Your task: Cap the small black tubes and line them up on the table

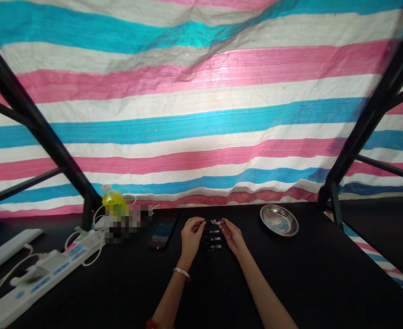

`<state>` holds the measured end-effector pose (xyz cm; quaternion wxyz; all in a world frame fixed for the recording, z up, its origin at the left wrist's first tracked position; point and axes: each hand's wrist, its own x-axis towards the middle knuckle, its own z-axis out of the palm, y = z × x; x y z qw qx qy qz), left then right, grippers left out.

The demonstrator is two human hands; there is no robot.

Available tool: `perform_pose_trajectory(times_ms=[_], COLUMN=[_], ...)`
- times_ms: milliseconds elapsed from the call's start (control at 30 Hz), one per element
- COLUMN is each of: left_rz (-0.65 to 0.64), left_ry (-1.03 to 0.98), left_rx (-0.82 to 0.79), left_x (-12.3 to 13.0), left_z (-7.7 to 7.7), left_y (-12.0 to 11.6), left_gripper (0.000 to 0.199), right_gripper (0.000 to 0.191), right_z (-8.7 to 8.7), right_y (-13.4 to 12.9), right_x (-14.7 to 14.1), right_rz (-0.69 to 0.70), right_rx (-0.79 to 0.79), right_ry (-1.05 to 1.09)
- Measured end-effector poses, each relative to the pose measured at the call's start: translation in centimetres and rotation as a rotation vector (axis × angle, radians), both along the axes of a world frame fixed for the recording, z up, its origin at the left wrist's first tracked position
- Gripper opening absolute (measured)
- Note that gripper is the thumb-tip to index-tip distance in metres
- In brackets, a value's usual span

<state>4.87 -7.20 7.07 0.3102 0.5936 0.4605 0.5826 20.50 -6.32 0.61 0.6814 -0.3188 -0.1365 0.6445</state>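
My left hand (pixel 190 236), with a silvery bangle (pixel 182 273) on its wrist, is closed in a pinch on the dark left end of a slim dark stick (pixel 212 222). The fingers of my right hand (pixel 233 236) close on the stick's right end, near a pale, shiny printed part. It lies level between both hands, just at or over the table; its exact kind is too small to make out. Several similar dark sticks (pixel 215 239) with pale marked ends lie in a row on the black table (pixel 215 288), nearer me and between my hands.
To the right stands a round metal dish (pixel 279 220). A dark phone (pixel 163 231) lies left of my hands. Farther left are a yellow bottle (pixel 115 203), a blurred-out patch, and a white power strip (pixel 50 276) with cables. Black frame posts and a striped sheet (pixel 201 128) close off the back.
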Motion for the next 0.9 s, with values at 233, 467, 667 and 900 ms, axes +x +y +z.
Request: perform_pose_trajectory(times_ms=[233,467,667,900], left_rz=[0.025,0.024,0.043,0.051], left_ry=[-0.054,-0.044,-0.016,0.044], left_rx=[-0.137,-0.268,-0.255,-0.192], left_x=[-1.2,-1.9,-1.5,-1.2], left_z=[-2.0,-4.7,-5.6,-6.1], left_y=[1.5,2.8,3.2,3.0], left_gripper=[0.023,0.023,0.023,0.019], right_gripper=[0.019,0.021,0.022,0.025], right_z=[0.1,0.3,0.5,0.3], right_y=[0.0,0.1,0.0,-0.1], right_x=[0.2,0.3,0.2,0.0], right_rz=[-0.026,-0.046,-0.053,-0.045], right_rx=[-0.017,-0.040,-0.036,-0.026], right_ry=[0.014,0.017,-0.014,-0.080])
